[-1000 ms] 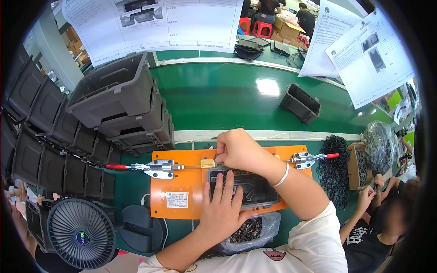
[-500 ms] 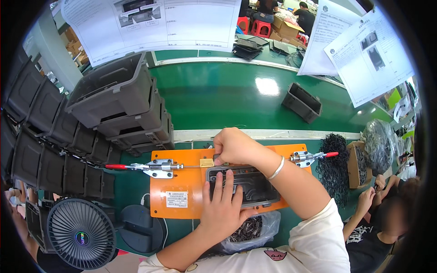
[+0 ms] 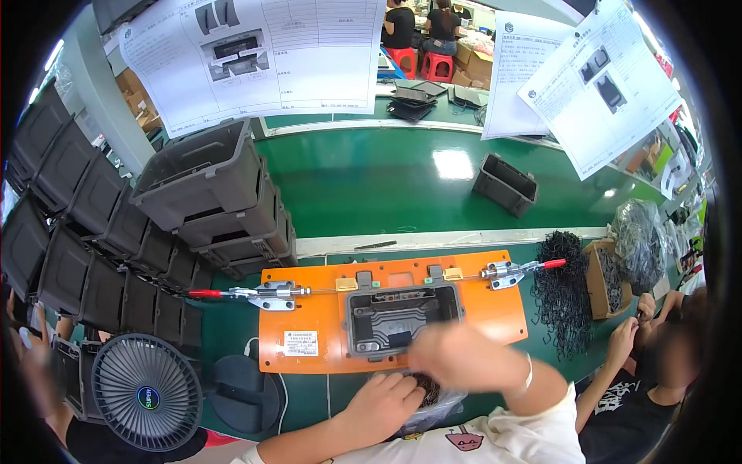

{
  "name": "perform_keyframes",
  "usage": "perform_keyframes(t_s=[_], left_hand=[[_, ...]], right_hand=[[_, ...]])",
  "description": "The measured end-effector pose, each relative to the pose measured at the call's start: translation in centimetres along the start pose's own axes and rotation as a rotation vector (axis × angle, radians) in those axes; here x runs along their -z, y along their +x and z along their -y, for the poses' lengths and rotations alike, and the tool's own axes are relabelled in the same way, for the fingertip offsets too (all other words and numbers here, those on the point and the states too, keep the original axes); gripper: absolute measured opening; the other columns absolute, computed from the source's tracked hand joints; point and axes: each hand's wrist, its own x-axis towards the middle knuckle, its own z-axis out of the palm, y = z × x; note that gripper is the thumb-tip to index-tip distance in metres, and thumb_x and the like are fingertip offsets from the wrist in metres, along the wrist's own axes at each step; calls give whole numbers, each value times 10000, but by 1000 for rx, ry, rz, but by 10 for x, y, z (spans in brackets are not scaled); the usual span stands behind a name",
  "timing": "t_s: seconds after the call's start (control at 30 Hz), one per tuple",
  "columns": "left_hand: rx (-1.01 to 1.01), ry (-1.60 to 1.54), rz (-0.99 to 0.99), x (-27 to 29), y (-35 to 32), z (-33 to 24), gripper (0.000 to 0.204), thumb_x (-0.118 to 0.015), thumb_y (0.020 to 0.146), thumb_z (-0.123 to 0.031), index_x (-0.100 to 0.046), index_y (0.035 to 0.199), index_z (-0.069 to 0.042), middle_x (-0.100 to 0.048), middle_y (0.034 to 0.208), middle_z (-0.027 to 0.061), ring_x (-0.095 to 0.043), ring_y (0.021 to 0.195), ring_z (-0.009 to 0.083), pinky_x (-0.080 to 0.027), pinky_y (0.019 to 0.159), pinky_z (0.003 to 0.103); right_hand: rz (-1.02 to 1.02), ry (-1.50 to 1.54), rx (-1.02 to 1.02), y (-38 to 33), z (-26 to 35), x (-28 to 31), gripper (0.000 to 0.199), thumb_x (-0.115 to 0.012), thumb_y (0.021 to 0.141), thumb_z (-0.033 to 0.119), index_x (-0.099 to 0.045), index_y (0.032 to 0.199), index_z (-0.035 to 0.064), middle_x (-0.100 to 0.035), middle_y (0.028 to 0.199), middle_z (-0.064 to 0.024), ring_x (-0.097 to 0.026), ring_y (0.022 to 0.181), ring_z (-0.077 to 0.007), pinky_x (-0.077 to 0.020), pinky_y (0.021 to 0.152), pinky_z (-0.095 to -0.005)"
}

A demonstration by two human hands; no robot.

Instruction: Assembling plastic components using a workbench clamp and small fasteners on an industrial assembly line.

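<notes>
A dark grey plastic box (image 3: 365,332) lies open side up on an orange fixture plate (image 3: 286,319). Grey hinge tabs stand at its far edge beside two yellow blocks (image 3: 345,285). My left hand (image 3: 384,404) is at the near side of the plate, fingers curled in by a clear plastic bag (image 3: 442,411) of small dark metal pins; whatever they hold is hidden. Smeared by motion, my right hand (image 3: 456,357) hangs over the box's near right corner, its fingers unclear. Red-handled toggle clamps sit at the plate's left (image 3: 276,294) and right (image 3: 506,274).
Stacked grey bins (image 3: 205,182) rise at the left, with a fan (image 3: 147,393) nearer. One small bin (image 3: 505,184) stands on the green table. Right of the plate are a heap of black wire clips (image 3: 560,290) and a carton (image 3: 607,280). A co-worker's hands (image 3: 630,332) are beyond.
Both hands have come off the box and back toward me: the left to the bag of pins, the right from the far edge to the near corner. The view has shifted slightly.
</notes>
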Motion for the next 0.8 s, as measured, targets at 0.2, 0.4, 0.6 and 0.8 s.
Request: perform_keyframes(t_s=[0.2,0.4,0.6,0.8], left_hand=[[134,21,221,-5,1,2,112,-555,742,-86,-613,822,-35,-552,875,104,-563,876,268,-454,763,381],[145,-41,240,-4,-3,6,83,-583,745,-96,-630,801,-58,-553,859,86,-568,891,261,-456,805,368],[104,-248,62,7,1,10,83,-631,755,-106,-639,826,-65,-554,853,57,-586,822,242,-475,733,361],[297,-230,-404,55,17,39,118,-699,733,25,-642,823,-24,-622,778,100,-631,747,271,-509,656,339]], right_hand=[[40,-161,-205,-51,12,-63,63,-590,729,74,-632,753,34,-598,753,-121,-647,677,-272,-533,572,-369],[-16,-34,-94,-60,1,-62,47,-604,719,85,-631,740,53,-586,761,-104,-643,680,-262,-526,571,-370],[-286,-22,44,-48,-11,-22,84,-649,720,77,-677,799,77,-594,759,-68,-627,684,-240,-512,567,-339],[-681,-360,-195,-14,-77,16,157,-729,709,53,-709,864,61,-633,788,-70,-630,699,-245,-503,593,-343]])
